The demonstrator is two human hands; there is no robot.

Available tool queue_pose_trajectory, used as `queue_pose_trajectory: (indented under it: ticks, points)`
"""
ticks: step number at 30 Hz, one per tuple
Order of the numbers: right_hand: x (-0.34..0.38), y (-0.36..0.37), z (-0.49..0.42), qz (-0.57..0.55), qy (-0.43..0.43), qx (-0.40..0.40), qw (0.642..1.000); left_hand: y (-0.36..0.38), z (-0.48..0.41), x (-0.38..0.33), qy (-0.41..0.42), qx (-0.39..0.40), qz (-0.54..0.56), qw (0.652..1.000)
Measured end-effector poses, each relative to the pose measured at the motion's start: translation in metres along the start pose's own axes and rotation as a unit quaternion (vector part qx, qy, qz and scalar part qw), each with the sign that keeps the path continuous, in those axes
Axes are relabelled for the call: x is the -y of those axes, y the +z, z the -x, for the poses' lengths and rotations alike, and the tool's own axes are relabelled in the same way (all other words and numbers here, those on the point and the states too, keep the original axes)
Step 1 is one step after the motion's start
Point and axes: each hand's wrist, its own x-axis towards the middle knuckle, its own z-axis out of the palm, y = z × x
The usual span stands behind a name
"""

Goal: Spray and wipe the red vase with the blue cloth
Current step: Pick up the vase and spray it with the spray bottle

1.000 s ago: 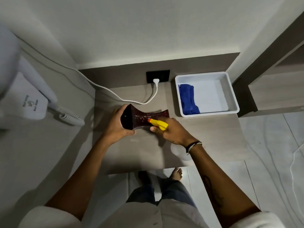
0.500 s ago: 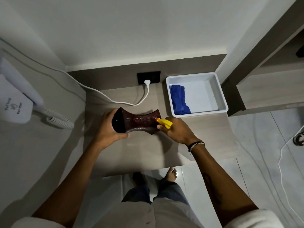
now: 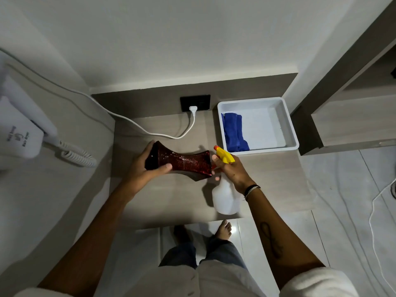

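Note:
The dark red vase (image 3: pixel 184 162) lies sideways above the grey table (image 3: pixel 171 200), its dark mouth pointing left. My left hand (image 3: pixel 142 168) grips it at the mouth end. My right hand (image 3: pixel 230 170) holds a white spray bottle (image 3: pixel 225 198) with a yellow and orange head, just right of the vase's base, the nozzle pointing up and away. The blue cloth (image 3: pixel 234 132) lies folded along the left side of a white tray (image 3: pixel 287 125) at the table's back right.
A white cable (image 3: pixel 150 130) runs from a black wall socket (image 3: pixel 195 102) across the back of the table. A wall-mounted hair dryer (image 3: pixel 19 133) with a coiled cord hangs at left. A wooden unit stands at right, tiled floor below, my bare feet under the table edge.
The spray bottle has drawn back to the right, off the vase's base, so its white body now shows. The vase stays in my left hand, tilted slightly more.

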Motion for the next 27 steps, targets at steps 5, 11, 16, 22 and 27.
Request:
queue_pose_trajectory:
  ticks: [5, 11, 16, 22, 27]
  points:
    - [0.008, -0.008, 0.012, 0.071, -0.017, -0.02, 0.997, 0.004, -0.006, 0.008, 0.072, -0.028, -0.103, 0.992]
    - [0.023, -0.003, 0.032, 0.183, -0.09, 0.023, 0.979, 0.012, -0.02, -0.001, 0.132, -0.046, -0.149, 0.979]
    - [0.043, 0.019, 0.032, 0.271, -0.126, 0.063, 0.952, 0.02, -0.021, -0.011, 0.175, -0.048, -0.175, 0.968]
    - [0.034, 0.005, 0.026, 0.331, -0.106, 0.017, 0.937, 0.015, -0.023, -0.012, 0.186, -0.029, -0.19, 0.964]
    - [0.015, -0.01, 0.022, 0.372, -0.043, 0.008, 0.927, 0.006, -0.021, -0.003, 0.171, -0.005, -0.187, 0.967]
